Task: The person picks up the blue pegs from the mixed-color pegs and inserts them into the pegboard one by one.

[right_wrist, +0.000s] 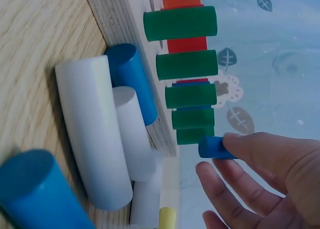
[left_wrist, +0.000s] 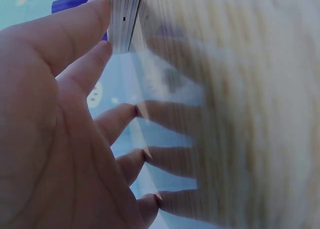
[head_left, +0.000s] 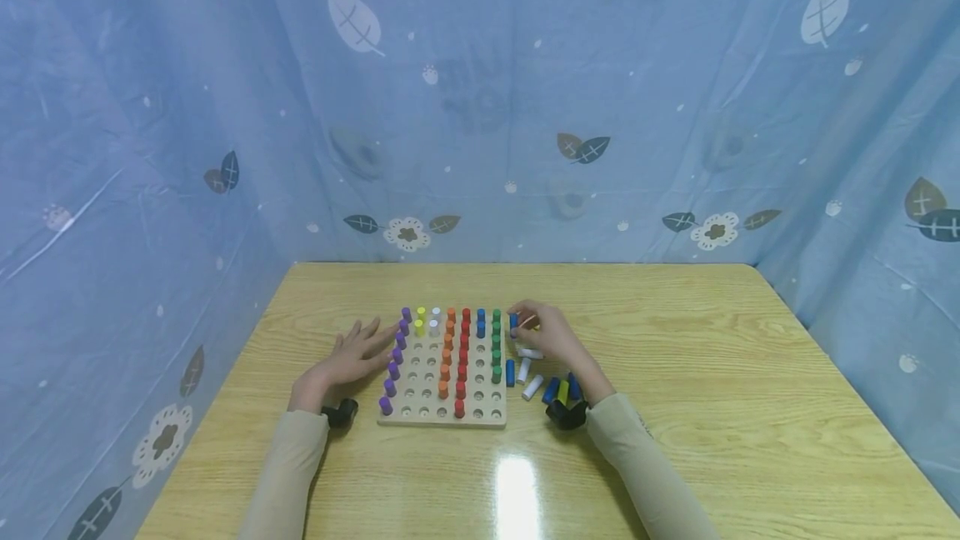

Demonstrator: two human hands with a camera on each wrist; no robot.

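Note:
A wooden pegboard [head_left: 442, 421] lies on the table, with columns of purple, yellow, white, orange, red, blue and green pegs standing in its holes. My right hand [head_left: 547, 333] is just past the board's right edge, pinching a blue peg [right_wrist: 216, 147] between thumb and fingers, close to the green pegs [right_wrist: 190, 65]. On the other side, my left hand [head_left: 354, 357] lies with fingers spread, its thumb and index finger touching the board's left edge [left_wrist: 122, 24] beside the purple pegs [head_left: 393, 370]. Several holes between the filled columns show bare.
Loose pegs lie right of the board: white pegs [head_left: 532, 387], a blue peg [head_left: 510, 372] along the edge, and more blue ones with a yellow peg [head_left: 563, 392] near my right wrist. A patterned blue curtain [head_left: 510, 107] hangs around the wooden table [head_left: 712, 373].

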